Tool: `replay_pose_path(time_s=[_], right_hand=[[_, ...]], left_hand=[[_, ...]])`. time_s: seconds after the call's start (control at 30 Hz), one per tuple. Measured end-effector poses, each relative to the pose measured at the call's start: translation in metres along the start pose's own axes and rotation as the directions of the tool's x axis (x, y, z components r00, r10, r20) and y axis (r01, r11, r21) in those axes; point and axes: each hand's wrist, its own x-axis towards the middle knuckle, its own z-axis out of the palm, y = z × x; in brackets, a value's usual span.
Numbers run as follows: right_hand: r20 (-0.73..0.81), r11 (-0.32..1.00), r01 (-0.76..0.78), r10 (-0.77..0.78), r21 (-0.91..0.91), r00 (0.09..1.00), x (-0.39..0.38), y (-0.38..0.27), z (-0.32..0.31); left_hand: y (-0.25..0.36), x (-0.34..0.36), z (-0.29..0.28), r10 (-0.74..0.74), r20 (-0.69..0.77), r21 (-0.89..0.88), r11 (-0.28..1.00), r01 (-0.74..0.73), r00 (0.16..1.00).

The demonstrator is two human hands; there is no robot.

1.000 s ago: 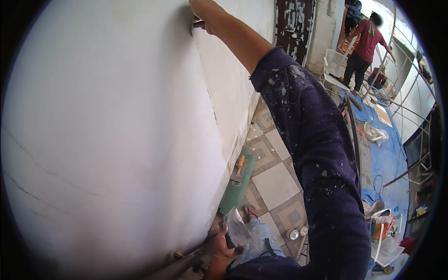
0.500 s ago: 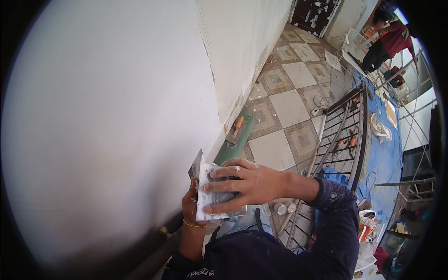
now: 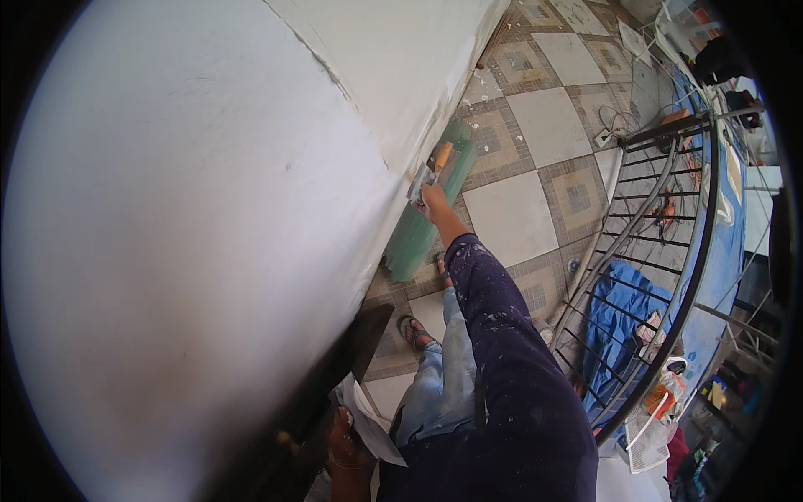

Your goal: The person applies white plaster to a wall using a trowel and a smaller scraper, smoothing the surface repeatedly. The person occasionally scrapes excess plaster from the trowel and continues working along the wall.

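Note:
My right hand [image 3: 432, 201] reaches down along the white plastered wall [image 3: 209, 209] to its lower edge, shut on a small putty knife [image 3: 418, 184] whose blade touches the wall. The arm wears a dark blue, paint-flecked sleeve. At the bottom of the view, my left hand [image 3: 341, 437] is held close to the wall and grips a flat white putty-coated board [image 3: 368, 418]. A green roll [image 3: 422, 226] with an orange-handled tool [image 3: 442, 156] on it lies on the floor just beyond my right hand.
The chequered tile floor [image 3: 535, 125] runs along the wall's foot. A black metal railing [image 3: 669, 251] curves at the right, with a blue sheet [image 3: 619, 309] draped by it. My sandalled feet [image 3: 414, 330] stand near the wall. A cable and socket strip [image 3: 604, 134] lie on the tiles.
A second ago my right hand worked high on the wall. It then came down to the board in my left hand, and has now stretched out to the wall's lower edge.

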Motion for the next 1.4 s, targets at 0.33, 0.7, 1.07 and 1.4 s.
replay_pose_path(time_s=[0.33, 0.7, 1.07, 1.4], right_hand=[[0.080, 0.981, 0.192, -0.189, -0.027, 0.979, -0.073, -0.081, 0.044], [0.192, 0.861, 0.503, -0.507, 0.073, 0.840, -0.335, -0.268, 0.110], [0.210, 0.667, 0.744, -0.734, 0.044, 0.646, -0.586, -0.420, 0.164], [0.463, 0.257, 0.957, -0.838, -0.133, 0.290, -0.714, -0.407, 0.150]], left_hand=[[-0.016, 0.013, -0.028, -0.075, 0.526, 0.059, 0.997, 0.052, 0.847], [0.002, -0.024, -0.019, -0.232, 0.823, 0.192, 0.973, 0.131, 0.518], [-0.002, -0.008, -0.020, -0.220, 0.765, 0.238, 0.970, 0.051, 0.605], [0.012, -0.068, 0.016, -0.169, 0.930, 0.149, 0.985, 0.086, 0.326]])
